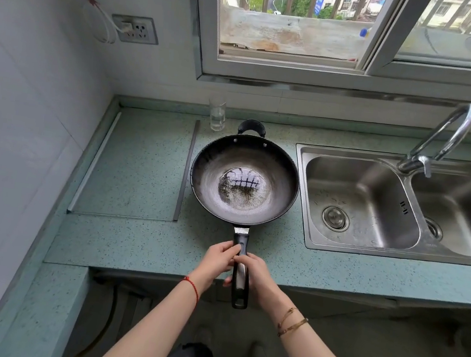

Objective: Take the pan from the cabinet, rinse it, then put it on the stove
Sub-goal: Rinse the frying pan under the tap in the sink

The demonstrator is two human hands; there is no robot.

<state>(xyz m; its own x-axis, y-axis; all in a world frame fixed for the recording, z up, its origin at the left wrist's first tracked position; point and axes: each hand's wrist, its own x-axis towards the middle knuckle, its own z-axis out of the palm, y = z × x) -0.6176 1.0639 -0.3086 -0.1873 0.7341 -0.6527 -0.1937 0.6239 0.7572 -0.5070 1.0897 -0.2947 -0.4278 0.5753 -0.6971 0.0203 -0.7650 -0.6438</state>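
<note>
Both hands, left hand (pixel 219 258) and right hand (pixel 254 273), are gripping the pan (pixel 244 179) handle, its pooled water ahead of them likely spilling if tipped.

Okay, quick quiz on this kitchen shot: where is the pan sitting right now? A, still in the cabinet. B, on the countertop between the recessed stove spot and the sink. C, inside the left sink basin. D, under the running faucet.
B: the pan rests on the countertop left of the sink, with both the left hand and right hand on its handle.
</note>
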